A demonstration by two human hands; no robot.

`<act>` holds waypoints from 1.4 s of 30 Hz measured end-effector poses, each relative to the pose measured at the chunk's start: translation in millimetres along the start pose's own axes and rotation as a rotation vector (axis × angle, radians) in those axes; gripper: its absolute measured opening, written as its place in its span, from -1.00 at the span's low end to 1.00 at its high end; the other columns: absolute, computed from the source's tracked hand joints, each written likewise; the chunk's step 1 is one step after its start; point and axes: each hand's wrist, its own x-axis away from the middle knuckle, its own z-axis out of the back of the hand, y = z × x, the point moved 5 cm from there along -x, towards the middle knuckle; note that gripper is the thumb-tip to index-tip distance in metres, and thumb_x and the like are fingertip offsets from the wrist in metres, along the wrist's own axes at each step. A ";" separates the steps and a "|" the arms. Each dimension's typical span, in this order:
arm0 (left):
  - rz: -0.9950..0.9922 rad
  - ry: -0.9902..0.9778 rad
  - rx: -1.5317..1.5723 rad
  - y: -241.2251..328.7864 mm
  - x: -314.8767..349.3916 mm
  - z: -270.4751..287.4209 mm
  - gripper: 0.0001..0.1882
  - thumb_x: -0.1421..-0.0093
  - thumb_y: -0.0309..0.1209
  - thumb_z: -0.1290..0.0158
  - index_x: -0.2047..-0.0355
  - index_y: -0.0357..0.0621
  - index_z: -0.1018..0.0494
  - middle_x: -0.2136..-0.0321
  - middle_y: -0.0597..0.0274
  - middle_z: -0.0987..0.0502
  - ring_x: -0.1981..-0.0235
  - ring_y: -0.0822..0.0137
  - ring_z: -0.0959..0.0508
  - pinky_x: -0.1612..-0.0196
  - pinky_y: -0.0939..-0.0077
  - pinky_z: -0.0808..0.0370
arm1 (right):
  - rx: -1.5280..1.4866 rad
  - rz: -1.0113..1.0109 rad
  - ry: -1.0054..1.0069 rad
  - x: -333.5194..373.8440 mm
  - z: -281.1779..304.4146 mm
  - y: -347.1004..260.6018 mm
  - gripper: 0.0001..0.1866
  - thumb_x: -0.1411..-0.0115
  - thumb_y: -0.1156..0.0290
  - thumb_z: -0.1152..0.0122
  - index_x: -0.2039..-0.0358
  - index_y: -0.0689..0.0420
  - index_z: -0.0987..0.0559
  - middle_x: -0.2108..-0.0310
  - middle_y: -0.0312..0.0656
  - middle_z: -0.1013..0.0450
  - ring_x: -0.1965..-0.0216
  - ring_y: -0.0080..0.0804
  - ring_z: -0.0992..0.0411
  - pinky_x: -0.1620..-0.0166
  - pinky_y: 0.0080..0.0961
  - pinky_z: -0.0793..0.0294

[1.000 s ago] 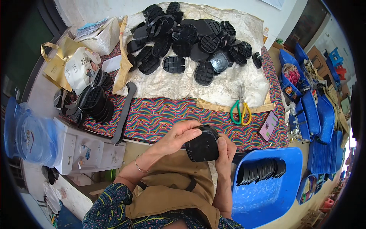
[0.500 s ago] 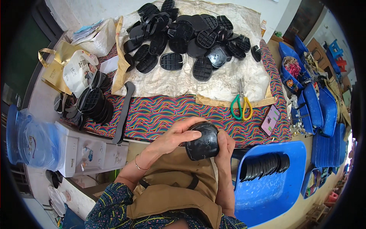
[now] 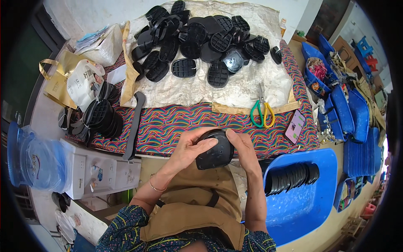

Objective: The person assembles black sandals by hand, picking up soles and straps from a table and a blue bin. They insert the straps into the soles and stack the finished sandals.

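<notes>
Both hands point(image 3: 187, 147) gripping, black piece point(image 3: 216, 153) between

Left of scissors point(image 3: 262, 101): open patterned cloth point(image 3: 180, 119), passable as far as long dark strip point(image 3: 134, 124). Nearer person, left of scissors: left hand point(image 3: 189, 148), right hand point(image 3: 244, 151), held black piece point(image 3: 216, 152) fill way. Beyond scissors: bare white sheet point(image 3: 260, 74), then pile of black soles point(image 3: 220, 41) blocking. Right of scissors: phone point(image 3: 295, 127), slim gap between. Nearer person, right of scissors: blue tub point(image 3: 306, 214).
</notes>
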 end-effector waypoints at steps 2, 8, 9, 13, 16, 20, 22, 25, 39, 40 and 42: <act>-0.025 0.029 0.027 -6.0 -0.2 2.6 -0.65 -0.27 -0.49 -0.07 -0.05 -0.36 -0.48 0.10 0.18 -0.59 0.13 0.45 -0.56 0.03 0.56 -0.49 | -0.031 -0.013 -0.017 -0.7 -2.8 2.5 -0.53 -0.40 0.12 0.00 0.37 0.32 -0.61 0.49 -0.38 -0.48 0.43 -0.66 -0.33 0.32 -0.57 -0.33; 0.000 0.180 0.203 -12.3 -1.3 3.4 -0.73 -0.31 -0.40 -0.02 0.10 -0.35 -0.56 0.32 0.25 -0.62 0.37 0.55 -0.56 0.30 0.67 -0.47 | -0.176 0.056 0.244 12.7 -25.0 12.9 -0.57 -0.43 0.18 0.08 0.27 0.31 -0.59 0.43 -0.35 -0.47 0.39 -0.64 -0.33 0.29 -0.59 -0.34; 0.017 0.193 0.214 -12.4 -1.6 3.4 -0.73 -0.32 -0.38 -0.02 0.13 -0.34 -0.57 0.35 0.27 -0.62 0.40 0.56 -0.55 0.34 0.68 -0.46 | -0.146 0.076 0.297 16.7 -27.0 13.2 -0.57 -0.44 0.18 0.09 0.25 0.31 -0.59 0.41 -0.33 -0.48 0.36 -0.63 -0.33 0.27 -0.58 -0.35; 0.019 0.209 0.240 -13.1 -2.0 7.2 -0.72 -0.31 -0.35 -0.04 0.17 -0.35 -0.58 0.37 0.27 -0.61 0.42 0.56 -0.55 0.34 0.66 -0.46 | -0.093 0.172 0.452 32.7 -36.8 17.9 -0.54 -0.46 0.16 0.12 0.17 0.35 -0.56 0.31 -0.26 -0.49 0.28 -0.57 -0.36 0.17 -0.53 -0.39; -0.002 0.247 0.253 -9.1 -5.1 7.4 -0.70 -0.33 -0.35 0.01 0.16 -0.35 -0.57 0.36 0.26 -0.62 0.41 0.54 -0.56 0.34 0.66 -0.46 | -0.127 0.246 0.548 36.3 -46.1 23.8 -0.52 -0.45 0.10 0.10 0.13 0.33 -0.56 0.27 -0.29 -0.49 0.28 -0.61 -0.38 0.16 -0.57 -0.40; -0.039 0.305 0.270 -10.2 -7.1 10.5 -0.67 -0.35 -0.32 0.03 0.12 -0.35 -0.56 0.32 0.22 -0.62 0.37 0.50 -0.58 0.27 0.62 -0.49 | -0.203 0.301 0.558 34.4 -48.4 34.0 -0.53 -0.45 0.14 0.07 0.02 0.35 -0.52 0.20 -0.25 -0.51 0.24 -0.58 -0.42 0.12 -0.58 -0.42; -0.058 0.266 0.242 -9.6 -9.4 9.7 -0.63 -0.36 -0.26 0.04 0.07 -0.35 -0.53 0.25 0.19 -0.61 0.30 0.48 -0.58 0.20 0.59 -0.51 | -0.274 0.305 0.523 32.7 -45.5 36.6 -0.56 -0.45 0.17 0.05 0.02 0.35 -0.52 0.20 -0.25 -0.51 0.24 -0.59 -0.43 0.13 -0.60 -0.43; -0.106 0.149 0.131 -3.9 -14.2 4.6 -0.56 -0.39 -0.18 0.05 -0.04 -0.32 -0.46 0.12 0.10 -0.57 0.14 0.40 -0.57 0.06 0.50 -0.51 | -0.366 0.290 0.437 29.3 -30.9 37.3 -0.60 -0.44 0.21 0.02 0.05 0.34 -0.53 0.20 -0.24 -0.51 0.25 -0.61 -0.44 0.16 -0.61 -0.44; -0.090 -0.096 0.989 -14.2 -21.8 -10.7 -0.53 -0.41 -0.08 0.24 -0.13 -0.14 -0.27 0.04 -0.28 -0.45 0.01 -0.20 -0.51 -0.06 -0.03 -0.51 | -0.388 0.248 0.187 27.3 -32.7 34.0 -0.59 -0.43 0.33 0.03 -0.14 0.38 -0.45 -0.05 -0.17 -0.46 0.00 -0.52 -0.37 -0.12 -0.54 -0.29; -0.102 -0.088 0.996 -15.8 -21.4 -11.3 -0.54 -0.42 -0.08 0.25 -0.13 -0.14 -0.28 0.04 -0.28 -0.45 0.02 -0.20 -0.52 -0.06 -0.03 -0.51 | -0.284 0.273 0.203 29.4 -33.5 29.3 -0.59 -0.43 0.34 0.05 -0.14 0.39 -0.45 -0.04 -0.17 -0.47 0.01 -0.53 -0.37 -0.11 -0.53 -0.29; -0.115 -0.090 1.031 -14.4 -21.7 -15.8 -0.52 -0.43 -0.05 0.27 -0.12 -0.14 -0.28 0.04 -0.28 -0.45 0.04 -0.20 -0.52 -0.06 -0.04 -0.50 | -0.063 0.150 0.305 34.0 -34.1 23.6 -0.60 -0.44 0.30 0.07 -0.05 0.38 -0.50 0.08 -0.23 -0.50 0.09 -0.59 -0.40 -0.01 -0.61 -0.33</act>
